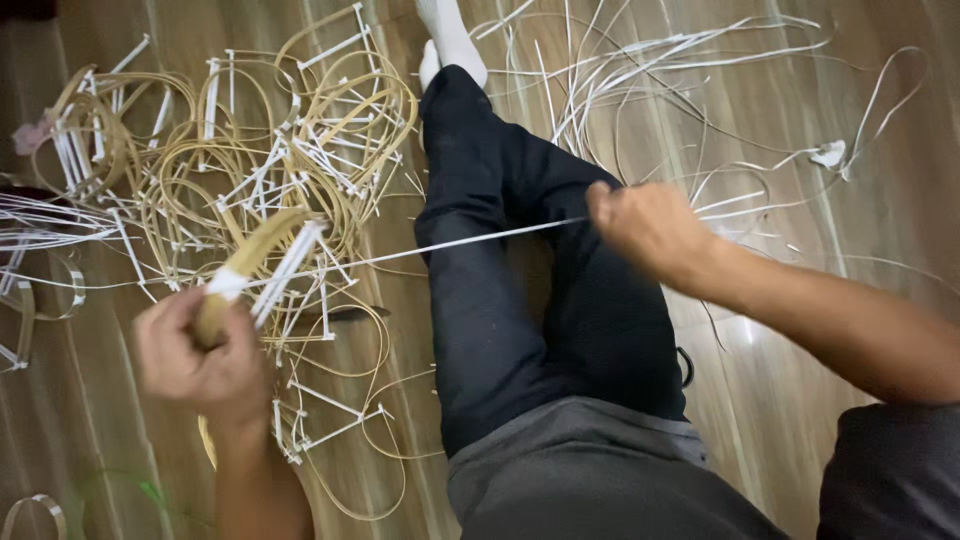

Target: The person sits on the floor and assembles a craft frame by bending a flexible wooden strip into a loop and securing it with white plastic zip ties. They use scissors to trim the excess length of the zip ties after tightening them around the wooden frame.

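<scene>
Rattan hoop (pixel 250 262), tan and curved, is sitting in the left hand (pixel 195 350), low left in view, above the wooden floor (pixel 800 400). Left fingers are closing tight around its lower end, w/ a white band wrapped just above the grip. White strip (pixel 470 240) is running taut from the hoop across the dark trouser leg (pixel 500 300) to the right hand (pixel 645 225), which is pinching its end w/ fingers closed narrow. Strip is thin, flat and straight btw. both hands. Hoop top is looking blurred, so the exact wrapping there I cannot tell. Behind the left hand, a pile of finished hoops (pixel 250 150) w/ white ties is lying on the floor. Loose white strips (pixel 680 70) are spreading at upper right, near the white sock (pixel 450 40).
</scene>
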